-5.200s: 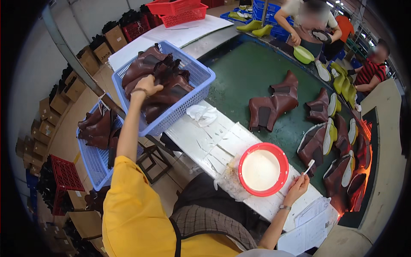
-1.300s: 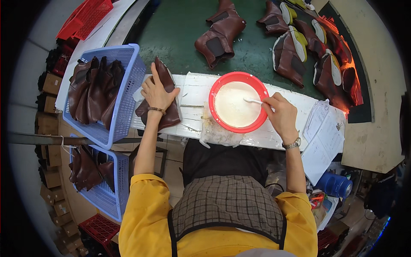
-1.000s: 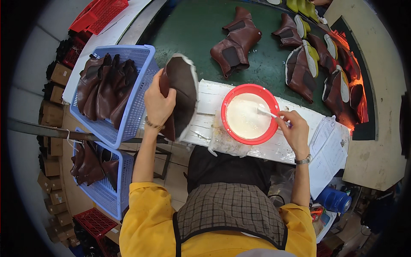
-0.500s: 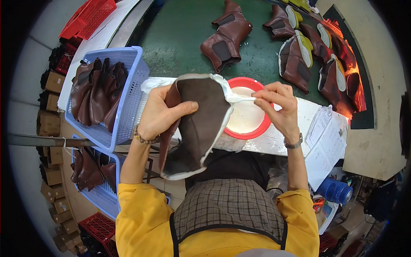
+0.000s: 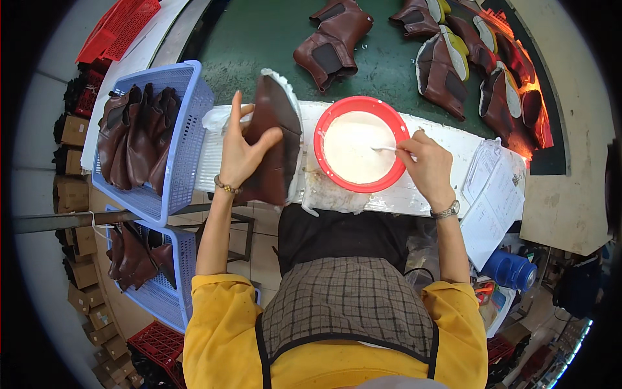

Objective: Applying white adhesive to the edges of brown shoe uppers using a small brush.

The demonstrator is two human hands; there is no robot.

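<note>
Your left hand [image 5: 243, 155], left of centre, is spread, thumb lying over the brown upper [image 5: 275, 165]; can't tell if it really grips. The upper stands lengthwise in the frame, whitish edge facing right; whether it touches the white board [image 5: 402, 201] isn't clear. Your right hand [image 5: 427, 168], right of centre, pinches a white brush [image 5: 382, 148], head at the off-white paste in the red bowl [image 5: 321, 146], mid-frame. Writing: the sheets [image 5: 492, 201] at right, just beside your right wrist, carry printed or handwritten lines, too small to read. Small pale label on a carton [image 5: 100, 318], lower left, illegible. More uppers fill the blue crate [image 5: 184, 142] at upper left, others in the lower crate [image 5: 184, 259]. Folded brown pair [image 5: 334, 48] lies on the green belt [image 5: 259, 52], top centre; more footwear upper right, near an orange glow.
</note>
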